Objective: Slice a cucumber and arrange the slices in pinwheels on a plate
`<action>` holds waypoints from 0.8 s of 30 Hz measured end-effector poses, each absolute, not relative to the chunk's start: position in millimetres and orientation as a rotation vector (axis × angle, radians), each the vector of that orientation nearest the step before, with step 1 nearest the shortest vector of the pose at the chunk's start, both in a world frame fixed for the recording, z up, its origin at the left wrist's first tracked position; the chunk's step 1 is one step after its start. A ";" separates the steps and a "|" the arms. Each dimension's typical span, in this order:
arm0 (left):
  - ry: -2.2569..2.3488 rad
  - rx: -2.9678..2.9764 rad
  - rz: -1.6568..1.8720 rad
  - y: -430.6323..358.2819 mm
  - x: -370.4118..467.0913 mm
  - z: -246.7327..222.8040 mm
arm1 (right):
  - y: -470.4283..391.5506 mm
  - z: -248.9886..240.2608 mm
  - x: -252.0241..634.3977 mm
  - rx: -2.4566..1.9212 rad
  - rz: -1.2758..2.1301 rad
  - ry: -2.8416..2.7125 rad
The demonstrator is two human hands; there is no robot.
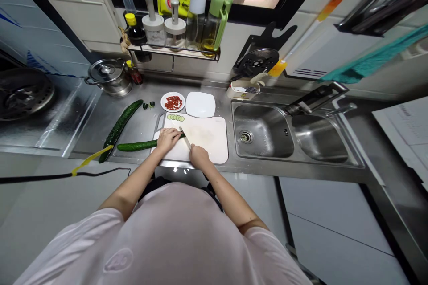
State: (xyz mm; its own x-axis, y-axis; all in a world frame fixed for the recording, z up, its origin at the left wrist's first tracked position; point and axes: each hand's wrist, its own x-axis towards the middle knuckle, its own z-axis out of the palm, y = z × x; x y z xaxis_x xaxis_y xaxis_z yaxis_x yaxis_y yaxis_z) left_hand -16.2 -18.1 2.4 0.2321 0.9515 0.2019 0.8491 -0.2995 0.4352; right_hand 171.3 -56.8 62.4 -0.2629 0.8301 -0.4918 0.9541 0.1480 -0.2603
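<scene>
Done so far: a short row of pale slices [175, 117] lies at the far left corner of your cutting board [214, 140]. Left to cut, by the look of it: most of the cucumber [137, 146], which runs from the bare counter [83, 136] onto the board under your left hand [168, 139]. Early stage, I judge.

Left fingers bent over the cucumber, holding it down close to its cut end. Right hand [199, 157] closed round the handle of the knife [185, 138], blade at that end (can't tell whether it has bitten in).

A second cucumber [122, 125], darker and knobbly, lies uncut to your left; two small dark green bits [149, 105] sit past its far tip.

Surface: brushed steel, lightly spotted. Beyond the board, a small plate [162, 102] of chopped red pieces [173, 103] and, just beside it, a squarish white dish [200, 104]. Lidded pot [109, 78] back left, double sink [264, 140] to your right.

Room: narrow kitchen, bottles and jars on a wall shelf [174, 52] below the window.
</scene>
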 end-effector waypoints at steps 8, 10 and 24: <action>1.703 2.261 0.631 -17.9 -16.3 1.6 | -37.3 60.9 156.7 1.745 -0.787 2.197; 1.702 2.261 0.640 -17.7 -16.5 0.8 | -31.1 58.6 152.5 1.753 -0.789 2.216; 1.708 2.259 0.635 -17.3 -17.0 0.4 | -31.1 57.7 153.5 1.776 -0.784 2.233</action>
